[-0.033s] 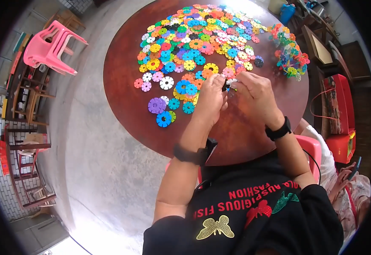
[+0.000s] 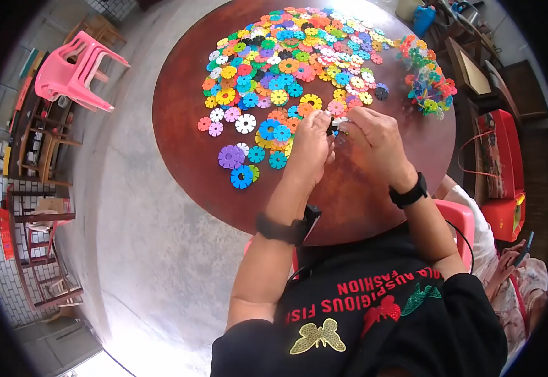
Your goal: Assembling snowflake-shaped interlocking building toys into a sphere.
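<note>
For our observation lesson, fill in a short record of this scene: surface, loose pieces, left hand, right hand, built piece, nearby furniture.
surface: round dark-red table
loose pieces: many flat, notched plastic discs in mixed colours, spread over the table's far half
left hand: left hand pinching small pieces together with the other hand
right hand: right hand on the same small pieces, white and dark
built piece: multicoloured cluster of joined discs at the table's right edge
nearby furniture: pink plastic chair on its side, on the floor to the left

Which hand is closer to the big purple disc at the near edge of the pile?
Left. The left hand sits just right of the purple disc; the right hand lies farther right, beyond the left one.
</note>
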Demonstrator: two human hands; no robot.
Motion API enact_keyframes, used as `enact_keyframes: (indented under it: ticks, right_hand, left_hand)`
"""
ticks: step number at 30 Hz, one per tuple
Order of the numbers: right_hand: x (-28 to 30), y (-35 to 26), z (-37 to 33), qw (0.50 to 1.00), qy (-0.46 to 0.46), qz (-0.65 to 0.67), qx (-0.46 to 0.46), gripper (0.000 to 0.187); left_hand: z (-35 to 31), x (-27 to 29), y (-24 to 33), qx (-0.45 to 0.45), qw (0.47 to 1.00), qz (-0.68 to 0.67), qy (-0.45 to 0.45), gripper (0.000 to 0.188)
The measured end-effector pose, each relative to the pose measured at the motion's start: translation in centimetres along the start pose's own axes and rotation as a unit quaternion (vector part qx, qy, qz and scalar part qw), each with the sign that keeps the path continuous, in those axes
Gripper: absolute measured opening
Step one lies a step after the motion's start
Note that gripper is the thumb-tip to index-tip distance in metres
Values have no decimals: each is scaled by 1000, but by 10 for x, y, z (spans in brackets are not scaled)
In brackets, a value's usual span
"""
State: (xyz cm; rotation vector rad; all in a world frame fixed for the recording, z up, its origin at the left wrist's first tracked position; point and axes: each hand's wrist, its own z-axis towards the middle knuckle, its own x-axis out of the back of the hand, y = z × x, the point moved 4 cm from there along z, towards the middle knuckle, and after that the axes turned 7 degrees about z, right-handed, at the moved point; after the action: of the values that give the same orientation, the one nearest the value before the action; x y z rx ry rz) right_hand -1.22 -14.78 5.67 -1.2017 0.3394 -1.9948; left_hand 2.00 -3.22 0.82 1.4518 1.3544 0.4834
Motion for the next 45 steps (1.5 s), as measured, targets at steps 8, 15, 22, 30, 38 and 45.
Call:
enact_keyframes:
  ticks: [8, 15, 22, 30, 38, 45]
  right_hand:
    - [3, 21, 26, 996, -58, 59, 28, 12]
    - [-38, 57, 12, 968, -224, -113, -11, 14]
    - [-44, 50, 8, 962, -232, -138, -27, 25]
    - [-45, 55, 0, 972, -188, -143, -5, 29]
    - [-47, 46, 5, 969, -206, -129, -50, 26]
    - [-25, 42, 6, 986, -159, -41, -24, 19]
  left_hand:
    - [8, 27, 12, -136, 984, 110, 46, 27]
    - [10, 44, 22, -150, 985, -4, 90, 15]
    - [10, 41, 21, -130, 988, -40, 73, 15]
    - [12, 39, 20, -129, 989, -34, 64, 13]
    - [11, 40, 20, -114, 990, -77, 41, 13]
    - [11, 42, 17, -104, 987, -96, 79, 14]
